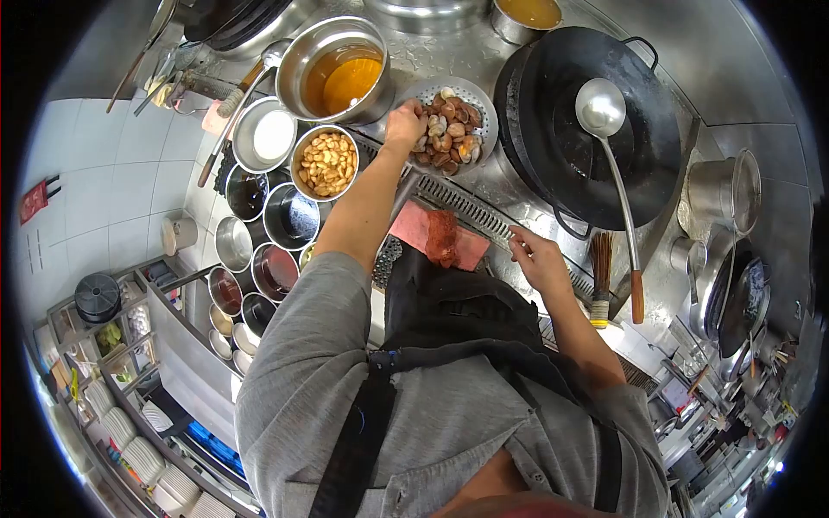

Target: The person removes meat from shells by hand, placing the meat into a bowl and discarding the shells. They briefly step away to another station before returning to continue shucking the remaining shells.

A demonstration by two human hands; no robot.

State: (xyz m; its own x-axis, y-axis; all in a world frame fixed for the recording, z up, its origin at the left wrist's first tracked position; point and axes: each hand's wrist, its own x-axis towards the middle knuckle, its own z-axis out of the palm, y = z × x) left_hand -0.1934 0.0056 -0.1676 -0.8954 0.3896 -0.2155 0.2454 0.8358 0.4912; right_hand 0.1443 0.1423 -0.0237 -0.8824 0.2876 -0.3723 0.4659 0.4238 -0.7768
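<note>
My left hand (404, 126) is at the left edge of a perforated metal strainer (484, 99), its fingers closed on the rim. Brown clams or similar shellfish (449, 134) lie heaped in the strainer. To the right and lower, my right hand (534, 255) hangs over the counter's slotted drain strip with its fingers loosely curled; nothing can be made out in it. Between my hands a crumpled red cloth (442, 237) rests on a pink cloth (471, 250) at the counter's front edge.
On the right, a black wok (639, 173) holds a metal ladle (601, 109); a bamboo brush (601, 268) stands below. At left are a pot of orange liquid (298, 65), a bowl of pale nuts or garlic (326, 164), a white-filled bowl (274, 135) and several seasoning pots.
</note>
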